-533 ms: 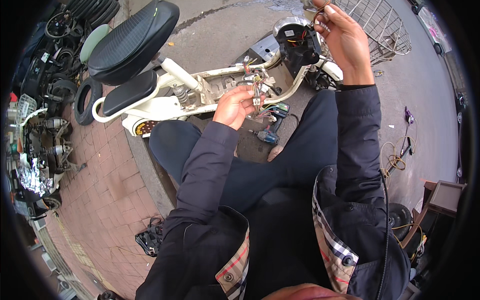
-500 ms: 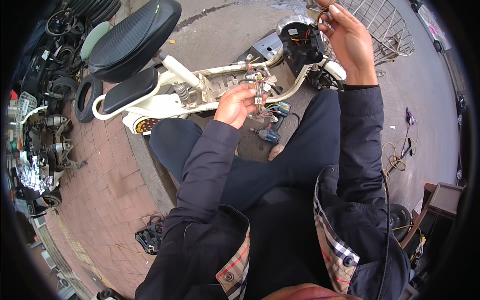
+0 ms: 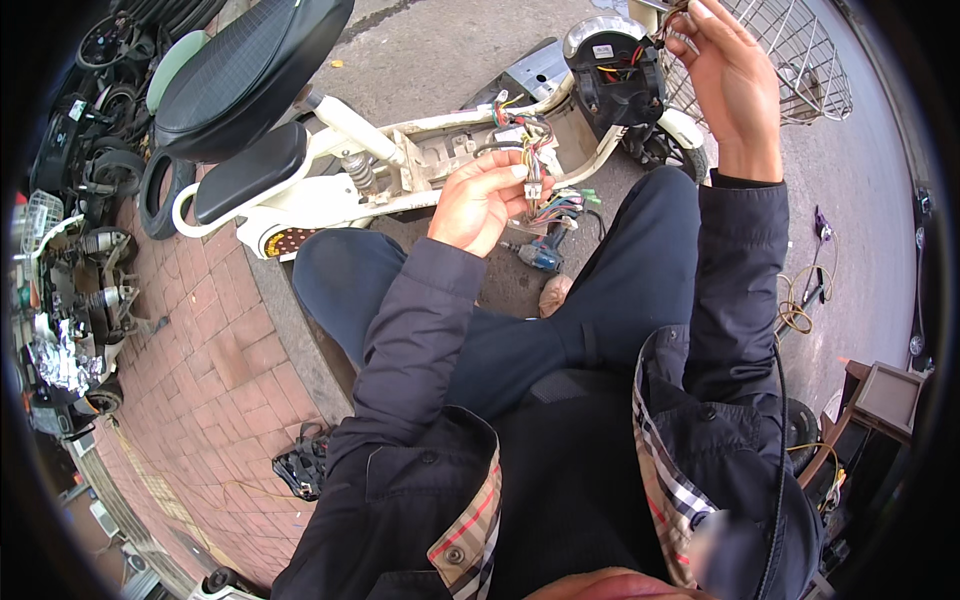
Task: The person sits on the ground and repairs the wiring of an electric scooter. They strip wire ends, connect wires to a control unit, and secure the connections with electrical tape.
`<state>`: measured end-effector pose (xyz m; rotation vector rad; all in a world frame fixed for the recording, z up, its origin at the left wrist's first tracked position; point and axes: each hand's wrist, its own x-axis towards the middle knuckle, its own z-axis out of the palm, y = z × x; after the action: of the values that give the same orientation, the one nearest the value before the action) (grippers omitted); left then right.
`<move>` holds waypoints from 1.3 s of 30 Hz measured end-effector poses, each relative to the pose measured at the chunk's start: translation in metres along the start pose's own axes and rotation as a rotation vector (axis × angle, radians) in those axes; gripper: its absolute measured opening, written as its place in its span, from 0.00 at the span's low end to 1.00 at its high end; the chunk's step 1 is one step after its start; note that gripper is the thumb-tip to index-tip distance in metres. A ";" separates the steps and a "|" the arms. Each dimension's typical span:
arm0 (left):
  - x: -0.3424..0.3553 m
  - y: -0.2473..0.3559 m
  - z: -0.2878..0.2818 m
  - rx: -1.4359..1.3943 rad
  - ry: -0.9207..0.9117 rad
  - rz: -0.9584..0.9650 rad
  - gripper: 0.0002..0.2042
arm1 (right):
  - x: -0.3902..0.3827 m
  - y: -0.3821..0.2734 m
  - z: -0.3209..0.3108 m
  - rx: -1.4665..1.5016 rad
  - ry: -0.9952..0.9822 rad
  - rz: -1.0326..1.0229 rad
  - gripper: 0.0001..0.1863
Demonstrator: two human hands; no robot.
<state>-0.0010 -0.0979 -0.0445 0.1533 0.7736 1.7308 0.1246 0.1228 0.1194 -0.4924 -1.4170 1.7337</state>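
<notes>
Bare concrete lies open above and to the right of the white scooter frame (image 3: 420, 160), which is tipped on its side across the upper middle. To the left, a brick pavement (image 3: 200, 380) runs down along a kerb. Its far left edge is crowded with tyres (image 3: 150, 190) and engine parts. A black seat (image 3: 250, 70) sits over the frame's left end, and a wire basket (image 3: 790, 70) closes off the upper right corner. A cordless drill (image 3: 535, 255) lies on the ground just below the frame, between the person's knees, and loose yellow cable (image 3: 795, 310) lies further right.

The left hand (image 3: 485, 200) is curled around a bundle of coloured wires (image 3: 530, 150) that rises from the frame's open middle, with a small white connector (image 3: 533, 188) at its fingertips. The right hand (image 3: 735, 85) is raised at the black head unit (image 3: 615, 75), pinching thin wires (image 3: 672, 18) at its top edge between thumb and fingers. The 2 hands are well apart.
</notes>
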 end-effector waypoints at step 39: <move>0.012 -0.009 0.002 0.017 -0.001 0.036 0.05 | 0.013 0.019 -0.011 0.050 0.024 -0.060 0.13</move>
<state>0.0038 -0.0850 -0.0517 0.1806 0.7898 1.7587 0.1185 0.1396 0.1008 -0.4381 -1.3553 1.7060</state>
